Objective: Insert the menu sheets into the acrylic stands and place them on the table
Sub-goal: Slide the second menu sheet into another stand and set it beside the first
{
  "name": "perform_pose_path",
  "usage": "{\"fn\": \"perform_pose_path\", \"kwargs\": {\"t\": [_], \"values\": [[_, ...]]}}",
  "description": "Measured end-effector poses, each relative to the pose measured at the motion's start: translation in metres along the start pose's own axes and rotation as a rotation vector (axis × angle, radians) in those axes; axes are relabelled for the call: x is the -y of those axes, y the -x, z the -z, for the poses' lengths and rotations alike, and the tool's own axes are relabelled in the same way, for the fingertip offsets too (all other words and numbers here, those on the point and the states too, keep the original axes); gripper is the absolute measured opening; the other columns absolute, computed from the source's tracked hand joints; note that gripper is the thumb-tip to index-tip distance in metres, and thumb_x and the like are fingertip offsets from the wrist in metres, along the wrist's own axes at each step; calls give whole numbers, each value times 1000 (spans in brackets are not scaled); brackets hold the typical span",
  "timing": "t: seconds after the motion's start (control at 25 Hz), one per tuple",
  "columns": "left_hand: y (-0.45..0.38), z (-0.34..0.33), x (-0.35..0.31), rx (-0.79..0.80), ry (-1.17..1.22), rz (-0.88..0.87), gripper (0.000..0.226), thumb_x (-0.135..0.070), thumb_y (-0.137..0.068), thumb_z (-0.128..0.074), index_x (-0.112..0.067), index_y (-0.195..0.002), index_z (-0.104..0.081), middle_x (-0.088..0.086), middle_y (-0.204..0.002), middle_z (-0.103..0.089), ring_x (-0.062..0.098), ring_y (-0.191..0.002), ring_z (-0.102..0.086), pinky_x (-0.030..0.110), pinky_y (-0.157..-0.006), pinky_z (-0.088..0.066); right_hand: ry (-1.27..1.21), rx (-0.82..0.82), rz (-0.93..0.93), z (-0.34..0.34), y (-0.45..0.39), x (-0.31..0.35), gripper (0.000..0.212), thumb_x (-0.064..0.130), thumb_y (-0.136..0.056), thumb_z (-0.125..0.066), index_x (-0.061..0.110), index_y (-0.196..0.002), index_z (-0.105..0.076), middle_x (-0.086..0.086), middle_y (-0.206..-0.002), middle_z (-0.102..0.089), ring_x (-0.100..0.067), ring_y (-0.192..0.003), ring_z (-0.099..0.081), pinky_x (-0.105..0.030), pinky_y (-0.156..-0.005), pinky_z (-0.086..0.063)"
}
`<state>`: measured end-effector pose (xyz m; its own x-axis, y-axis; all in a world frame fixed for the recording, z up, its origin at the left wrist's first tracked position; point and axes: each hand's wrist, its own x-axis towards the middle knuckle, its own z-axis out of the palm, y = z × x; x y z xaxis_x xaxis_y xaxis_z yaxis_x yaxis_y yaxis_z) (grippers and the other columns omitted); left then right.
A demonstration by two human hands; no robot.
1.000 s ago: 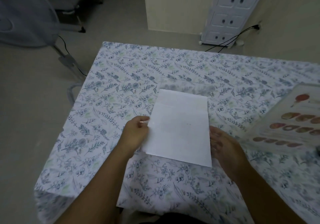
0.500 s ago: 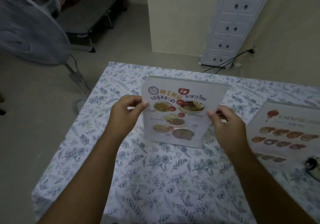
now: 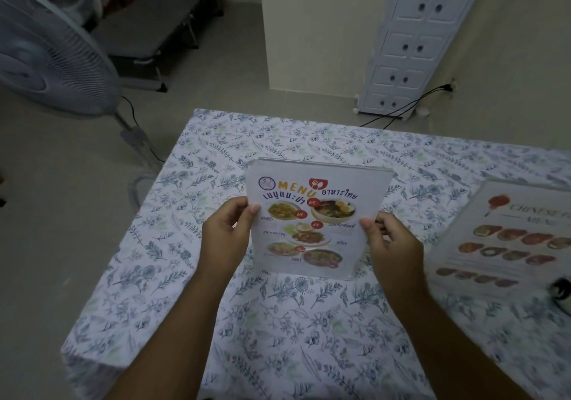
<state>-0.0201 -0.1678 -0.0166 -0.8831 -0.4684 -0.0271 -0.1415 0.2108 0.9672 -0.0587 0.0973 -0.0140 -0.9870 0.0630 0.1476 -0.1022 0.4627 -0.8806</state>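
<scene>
Clear acrylic stand (image 3: 312, 218) with Thai menu sheet (image 3: 309, 223) inside, pinched at both side edges.
Left hand (image 3: 225, 239) and right hand (image 3: 391, 242) each have a closed grip, thumb in front, mid-height. Stand upright, low over or on the floral worktop (image 3: 278, 322); can't tell. Likely rigid, light, slick; hold by edges. Second menu (image 3: 513, 235) lies right.
</scene>
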Motion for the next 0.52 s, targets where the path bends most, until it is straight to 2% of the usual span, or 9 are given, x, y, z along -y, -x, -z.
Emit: {"fn": "perform_pose_path", "kwargs": {"t": [0.12,0.24,0.32,0.36,0.44,0.52], "values": [[3,-4,-2,-35,-41,-23,13,-24,-99,-66,-34,-95,-74,-14,-95,-80,5,-93,-75,30,-79,-63,37,11,36,-1,0,-1,8,21,-99,-61,20,-92,-65,11,-81,-67,13,-76,-64,-2,-54,-43],[12,-8,-7,-88,-112,-52,9,-28,-100,-64,-27,-102,-73,-14,-96,-78,3,-93,-73,26,-76,-62,131,70,42,2,-2,-6,14,30,-101,-56,21,-92,-64,5,-85,-69,-3,-79,-67,-10,-58,-48],[24,-10,-12,-128,-129,-61,20,-32,-101,-61,-25,-117,-71,-13,-112,-76,5,-106,-71,27,-85,-60,222,147,53,10,-1,-9,21,37,-102,-51,22,-104,-65,3,-97,-70,-14,-89,-66,-31,-70,-57],[32,-11,-15,-151,-139,-60,29,-35,-102,-59,-25,-128,-68,-11,-125,-73,6,-117,-67,29,-93,-57,272,192,63,17,3,-9,26,40,-102,-48,24,-114,-65,4,-107,-70,-16,-98,-64,-37,-78,-57],[54,-16,-21,-192,-200,-54,43,-38,-103,-55,-24,-144,-57,-12,-145,-59,6,-133,-54,32,-106,-46,356,257,89,33,12,-11,39,41,-101,-48,25,-135,-58,3,-129,-66,-18,-120,-57,-39,-95,-50],[81,-24,-27,-181,-296,-68,47,-36,-105,-52,-23,-149,-51,-13,-149,-52,4,-139,-44,31,-112,-40,396,320,116,49,24,-13,52,45,-101,-47,22,-148,-49,1,-150,-54,-19,-141,-43,-41,-113,-38]]}}
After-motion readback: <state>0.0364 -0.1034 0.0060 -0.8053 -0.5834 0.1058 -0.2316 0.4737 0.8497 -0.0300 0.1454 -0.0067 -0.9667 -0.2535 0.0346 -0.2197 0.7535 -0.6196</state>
